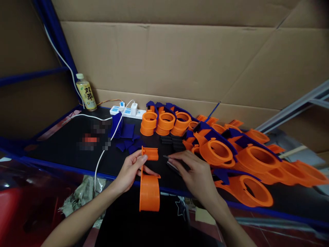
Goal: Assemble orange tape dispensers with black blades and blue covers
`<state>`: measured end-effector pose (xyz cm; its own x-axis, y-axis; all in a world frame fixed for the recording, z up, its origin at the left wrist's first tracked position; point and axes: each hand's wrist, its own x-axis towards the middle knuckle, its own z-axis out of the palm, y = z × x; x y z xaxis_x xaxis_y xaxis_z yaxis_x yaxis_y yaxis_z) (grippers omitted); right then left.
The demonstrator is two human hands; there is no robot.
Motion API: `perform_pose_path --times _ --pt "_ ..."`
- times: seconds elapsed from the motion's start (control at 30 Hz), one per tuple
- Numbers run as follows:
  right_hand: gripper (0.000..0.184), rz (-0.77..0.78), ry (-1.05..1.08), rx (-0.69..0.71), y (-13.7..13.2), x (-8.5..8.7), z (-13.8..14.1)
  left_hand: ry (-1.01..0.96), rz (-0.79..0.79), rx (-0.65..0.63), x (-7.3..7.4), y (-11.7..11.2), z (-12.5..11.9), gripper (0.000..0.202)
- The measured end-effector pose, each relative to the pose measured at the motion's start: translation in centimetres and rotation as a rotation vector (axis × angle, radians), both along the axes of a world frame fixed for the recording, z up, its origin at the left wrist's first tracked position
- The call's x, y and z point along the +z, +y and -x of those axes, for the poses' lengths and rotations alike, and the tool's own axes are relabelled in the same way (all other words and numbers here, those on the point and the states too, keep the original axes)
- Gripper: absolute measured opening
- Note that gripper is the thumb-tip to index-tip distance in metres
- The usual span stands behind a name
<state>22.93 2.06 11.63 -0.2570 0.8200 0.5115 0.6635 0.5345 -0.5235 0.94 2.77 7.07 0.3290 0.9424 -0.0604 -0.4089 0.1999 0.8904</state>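
My left hand (pixel 133 168) is closed around an orange plastic tape dispenser body (pixel 150 193), held edge-on over the table's front edge, with its wide ring hanging down. Pinched in my right hand (pixel 196 171) is a small, thin dark piece (pixel 166 156), partly covered by my fingers; its exact kind is unclear. A gap separates the two hands. Just beyond my right hand lie stacked black strips (pixel 174 141). Flat blue plastic pieces (pixel 130 144) lie beyond my left hand.
Orange tape dispensers with blue parts (pixel 218 152) crowd the table's right side. Along the cardboard wall (pixel 164 58) runs a white power strip (pixel 140 114). A drink bottle (pixel 86 92) stands at the back left. One white cable (pixel 100 159) hangs over the front edge.
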Motion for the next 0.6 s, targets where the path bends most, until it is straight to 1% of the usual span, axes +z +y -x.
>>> perform_pose_path --times 0.07,0.17,0.27,0.43,0.53,0.6 --pt "0.009 0.004 0.024 0.042 0.2 0.7 0.5 0.032 -0.003 -0.009 -0.1 -0.1 0.0 0.061" --pt "0.01 0.014 0.018 0.086 0.6 1.0 1.0 0.073 -0.003 -0.022 -0.2 -0.1 0.1 0.066" --pt "0.013 0.023 -0.015 0.096 1.1 0.9 1.2 0.082 -0.018 -0.044 -0.2 -0.1 0.2 0.064" --pt "0.017 0.029 -0.062 0.084 1.7 0.5 1.5 0.056 -0.077 -0.101 -0.3 -0.1 0.1 0.055" --pt "0.015 0.013 -0.073 0.082 1.9 0.3 1.9 0.056 -0.093 -0.111 -0.3 -0.2 0.1 0.052" --pt "0.015 0.032 -0.065 0.107 2.0 0.1 2.2 0.068 -0.101 -0.118 -0.2 -0.2 0.2 0.051"
